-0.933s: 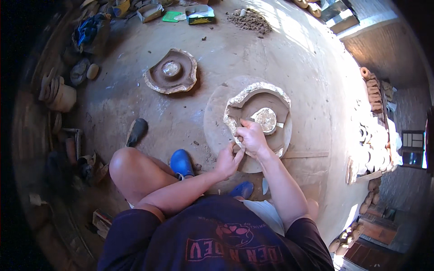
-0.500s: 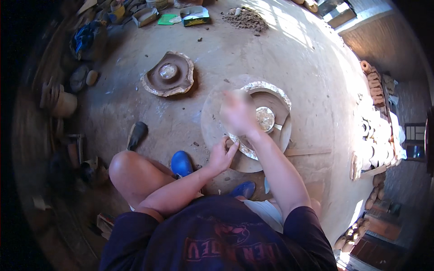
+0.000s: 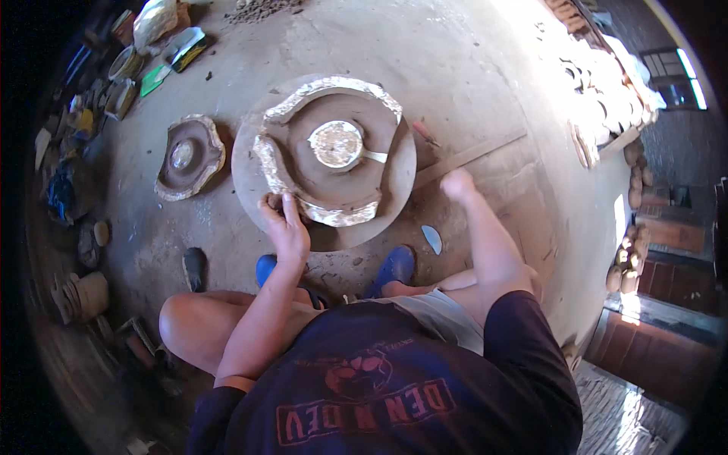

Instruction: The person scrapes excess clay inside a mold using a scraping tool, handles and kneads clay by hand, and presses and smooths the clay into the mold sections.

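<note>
A round mould (image 3: pixel 282 174) with a chipped, white-speckled rim and brown clay lining sits on a wide flat disc (image 3: pixel 246 163) in front of me. At its middle stands a round pale-topped hub (image 3: pixel 336 144), with a short pale strip reaching from it to the wall. My left hand (image 3: pixel 290 231) is at the near-left rim, fingers curled around what looks like a small dark lump of clay (image 3: pixel 273 200). To the right of the disc, my right hand (image 3: pixel 457 184) is closed beside a flat wooden strip (image 3: pixel 485 155). Whatever it may hold is hidden.
A smaller broken-edged mould (image 3: pixel 214 158) lies to the left. A red-handled tool (image 3: pixel 425 133) and a pale blue half-round scraper (image 3: pixel 431 239) rest on the floor. Boxes and a green piece (image 3: pixel 155 80) sit far left; pale pottery (image 3: pixel 603 95) lines the right.
My right hand has left the mould's inside and moved right, toward the wooden strip. My left hand stays at the rim. The view has turned, bringing the mould farther left and up.
</note>
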Action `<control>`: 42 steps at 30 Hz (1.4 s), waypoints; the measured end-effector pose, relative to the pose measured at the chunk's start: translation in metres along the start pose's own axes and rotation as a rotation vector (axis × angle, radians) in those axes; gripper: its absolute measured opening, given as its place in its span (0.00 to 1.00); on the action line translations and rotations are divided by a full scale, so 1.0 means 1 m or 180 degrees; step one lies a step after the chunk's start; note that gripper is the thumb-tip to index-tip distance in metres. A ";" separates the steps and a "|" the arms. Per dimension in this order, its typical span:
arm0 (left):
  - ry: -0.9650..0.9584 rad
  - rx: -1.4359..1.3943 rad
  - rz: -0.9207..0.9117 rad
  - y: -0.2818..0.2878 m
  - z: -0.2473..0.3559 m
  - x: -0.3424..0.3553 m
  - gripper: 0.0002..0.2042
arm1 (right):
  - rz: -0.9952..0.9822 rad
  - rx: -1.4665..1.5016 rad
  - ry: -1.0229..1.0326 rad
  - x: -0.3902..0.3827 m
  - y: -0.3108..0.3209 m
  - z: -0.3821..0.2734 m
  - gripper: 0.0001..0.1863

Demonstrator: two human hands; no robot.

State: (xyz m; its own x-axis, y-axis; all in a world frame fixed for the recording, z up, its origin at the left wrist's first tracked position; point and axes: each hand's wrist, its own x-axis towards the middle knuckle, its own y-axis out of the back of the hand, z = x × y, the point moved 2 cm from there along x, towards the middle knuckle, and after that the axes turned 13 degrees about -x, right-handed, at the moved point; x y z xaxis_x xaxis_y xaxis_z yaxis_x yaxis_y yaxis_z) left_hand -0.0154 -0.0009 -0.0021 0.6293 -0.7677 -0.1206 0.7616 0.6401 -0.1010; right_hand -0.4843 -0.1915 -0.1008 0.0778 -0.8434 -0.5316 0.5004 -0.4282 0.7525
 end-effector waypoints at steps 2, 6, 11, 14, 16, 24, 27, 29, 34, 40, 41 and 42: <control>-0.0395 0.0406 0.0135 -0.001 -0.006 0.002 0.21 | -0.0623 -0.0815 0.0789 -0.021 -0.075 -0.035 0.16; -0.0481 0.0624 0.0475 -0.004 -0.004 0.012 0.18 | -0.1135 0.0423 -0.0164 -0.067 -0.152 -0.083 0.15; -0.0619 0.0661 0.0688 0.013 -0.011 0.036 0.16 | -0.0891 0.1418 -0.0771 -0.104 -0.143 -0.132 0.28; -0.0709 0.0865 0.0684 0.013 -0.009 0.044 0.14 | -0.0534 0.1329 -0.0985 -0.100 -0.152 -0.121 0.26; -0.0819 0.1031 0.0528 0.027 -0.002 0.050 0.14 | -0.0618 0.0892 -0.0631 -0.093 -0.141 -0.130 0.25; -0.0638 0.1125 0.0326 0.017 0.002 0.075 0.17 | 0.0567 0.2929 -0.1549 -0.004 -0.105 -0.022 0.17; -0.0676 0.0954 0.0521 0.032 0.011 0.072 0.17 | 0.1028 0.4399 -0.1521 0.017 0.021 -0.022 0.16; -0.0752 0.0750 0.0798 0.045 0.004 0.070 0.18 | 0.1429 0.4775 -0.1126 0.018 0.118 -0.031 0.16; -0.0523 0.0519 0.0458 0.041 0.011 0.021 0.18 | 0.1899 0.4689 0.0390 -0.020 0.281 -0.119 0.20; -0.0474 0.0372 0.0123 0.045 0.009 0.009 0.17 | 0.2173 0.2785 0.1098 -0.027 0.357 -0.250 0.19; -0.0463 0.0319 0.0174 0.047 0.008 0.010 0.17 | 0.2093 0.2774 0.1018 -0.025 0.362 -0.259 0.19; -0.0578 0.0478 0.0116 0.047 0.009 0.012 0.17 | 0.2098 0.2710 0.1057 -0.023 0.367 -0.264 0.19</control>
State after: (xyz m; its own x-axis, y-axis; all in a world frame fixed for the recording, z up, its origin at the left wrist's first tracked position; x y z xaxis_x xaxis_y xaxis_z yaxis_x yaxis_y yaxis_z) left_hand 0.0293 0.0193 0.0002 0.6640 -0.7454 0.0594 0.7438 0.6666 0.0499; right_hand -0.0751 -0.2432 0.0853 0.3986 -0.9131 0.0862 -0.4646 -0.1200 0.8773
